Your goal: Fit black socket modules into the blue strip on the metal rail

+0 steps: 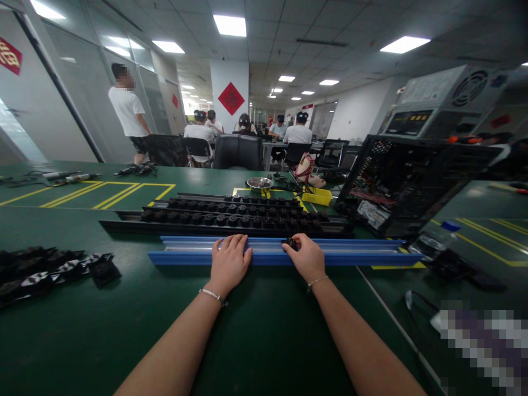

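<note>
A long blue rail (350, 258) with a channel along its middle lies crosswise on the green table. My left hand (231, 261) lies over the rail left of its middle, fingers bent across the channel and thumb along the near wall, gripping it. A small black part (292, 243) sits at the channel, pinched between the thumb and fingers of my right hand (307, 257). Its underside is hidden by that hand and the rail wall. Behind the blue rail are black rails (136, 226) carrying rows of small black parts (233, 220).
At left lies a pile of black parts (53, 269). Farther back are a metal bowl (259, 183) and a yellow tray (317, 196). An open computer case (396, 181) with a power supply (445, 99) on top stands right, near a clear bottle (433, 242). People sit beyond; one stands left.
</note>
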